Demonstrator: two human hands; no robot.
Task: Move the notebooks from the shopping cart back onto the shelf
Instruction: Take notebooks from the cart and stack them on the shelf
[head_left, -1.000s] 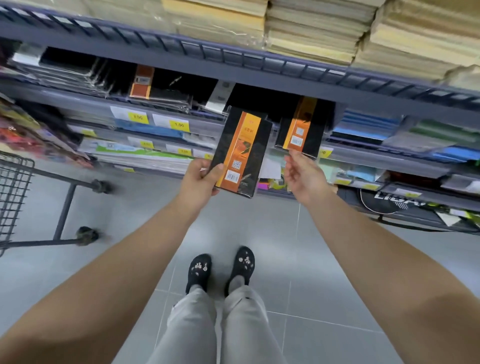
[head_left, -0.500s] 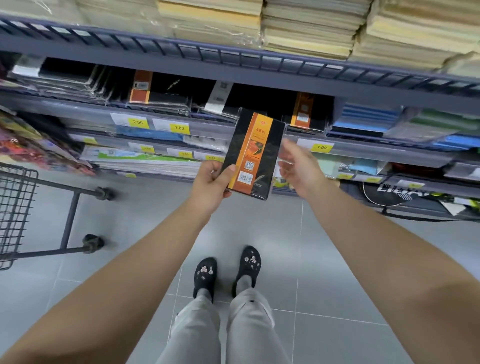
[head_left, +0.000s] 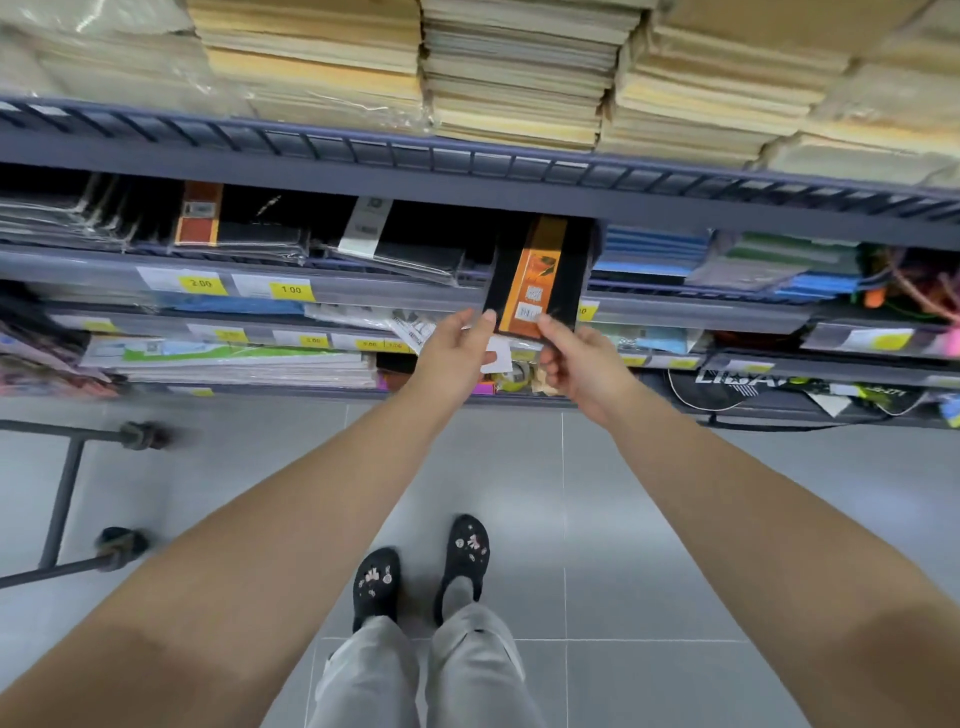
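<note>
A black notebook with an orange band is held up at the front lip of the grey shelf, its top end reaching into the dark shelf bay. My left hand grips its lower left corner with the thumb on the cover. My right hand pinches its lower right corner. Another notebook of the same black and orange kind lies further left on that shelf. Only the cart's lower frame and wheels show at the left edge; its basket is out of view.
Stacks of tan paper pads fill the shelf above. Blue and green notebooks lie right of the bay. Lower shelves hold colourful paper packs and yellow price tags. Grey tiled floor and my feet lie below.
The notebook has moved up and to the right, from in front of the shelves to the shelf's edge. My right hand has taken hold of its lower right corner. The cart has slid further out of view.
</note>
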